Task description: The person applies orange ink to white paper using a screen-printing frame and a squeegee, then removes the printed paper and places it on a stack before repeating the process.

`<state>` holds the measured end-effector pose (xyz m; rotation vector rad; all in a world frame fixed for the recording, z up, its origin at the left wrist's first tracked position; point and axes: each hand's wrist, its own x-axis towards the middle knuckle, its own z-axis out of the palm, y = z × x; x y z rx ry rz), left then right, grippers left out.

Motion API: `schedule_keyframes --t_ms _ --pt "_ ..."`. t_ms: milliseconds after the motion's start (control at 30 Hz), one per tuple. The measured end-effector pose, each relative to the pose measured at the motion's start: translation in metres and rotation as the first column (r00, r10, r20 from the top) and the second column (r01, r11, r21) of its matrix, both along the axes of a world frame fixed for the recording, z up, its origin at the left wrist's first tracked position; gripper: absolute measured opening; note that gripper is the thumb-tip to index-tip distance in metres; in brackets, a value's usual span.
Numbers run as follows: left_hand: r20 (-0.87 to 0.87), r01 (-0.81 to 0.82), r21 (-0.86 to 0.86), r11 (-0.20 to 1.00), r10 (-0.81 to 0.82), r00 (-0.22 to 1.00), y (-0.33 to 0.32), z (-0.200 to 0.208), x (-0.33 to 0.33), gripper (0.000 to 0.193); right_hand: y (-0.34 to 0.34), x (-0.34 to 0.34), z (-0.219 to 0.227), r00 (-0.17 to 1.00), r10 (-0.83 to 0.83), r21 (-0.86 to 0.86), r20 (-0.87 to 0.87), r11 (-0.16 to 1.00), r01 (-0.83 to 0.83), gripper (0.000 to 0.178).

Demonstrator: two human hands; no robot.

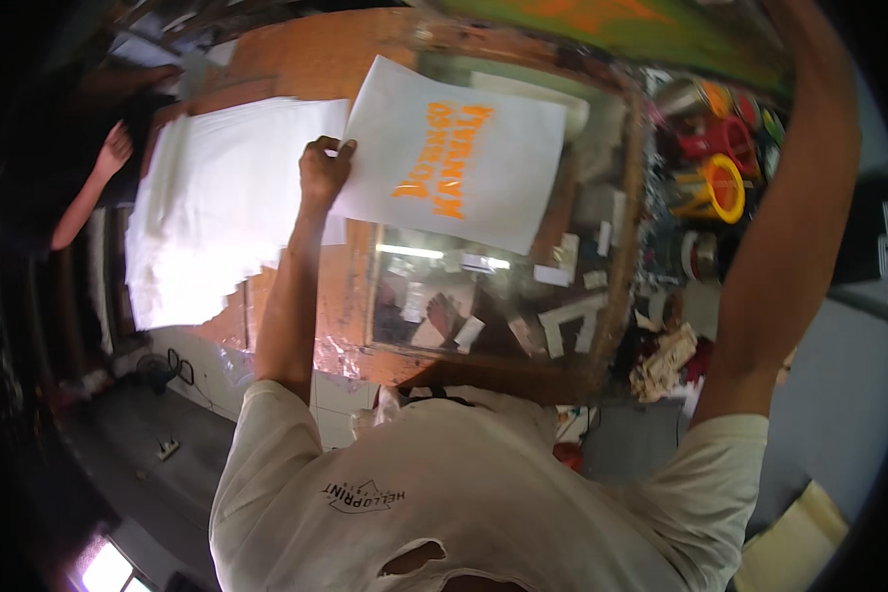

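My left hand [324, 172] is closed, thumb and fingers pinching the left edge of a white sheet [518, 192] with orange lettering. This sheet lies at a slant over a glass panel [444, 311] set into the wooden table [311, 59]. To the left of my left hand spreads a fanned stack of white sheets [232, 173]. My right arm reaches up along the right side, and its hand is beyond the top edge of the picture. Near that arm, a green printing screen [562, 18] with an orange patch is raised above the table's far side.
At the right stand a yellow tub [727, 189] with yellow-handled tools, a red container [725, 143] and crumpled rags [666, 365]. Several tape pieces [551, 275] stick to the glass. Another person's hand [115, 148] shows at far left. A socket strip [168, 450] lies at lower left.
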<state>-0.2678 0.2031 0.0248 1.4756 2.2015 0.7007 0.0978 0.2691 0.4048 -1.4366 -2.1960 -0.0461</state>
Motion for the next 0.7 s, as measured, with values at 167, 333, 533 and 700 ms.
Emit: schedule_keyframes --t_ms 167,333,533,700 --pt "-0.436 -0.204 0.287 0.936 0.317 0.842 -0.005 0.029 -0.150 0.057 0.020 -0.004 0.007 0.992 0.006 -0.141 -0.127 0.990 -0.024 0.056" --pt "-0.372 -0.093 0.412 0.906 0.261 0.891 -0.083 -0.002 -0.121 0.060 0.048 0.025 -0.008 0.995 -0.088 -0.325 0.053 0.940 0.100 0.064" --pt "-0.399 0.225 -0.261 0.939 -0.317 0.860 -0.215 -0.043 0.063 0.078 0.045 0.037 -0.028 0.993 0.003 -0.148 -0.119 0.989 -0.021 0.066" --pt "-0.241 0.194 0.118 0.974 -0.161 0.957 -0.209 -0.032 0.076 0.061 0.033 0.036 -0.031 0.991 -0.074 -0.237 -0.113 0.970 0.045 0.072"
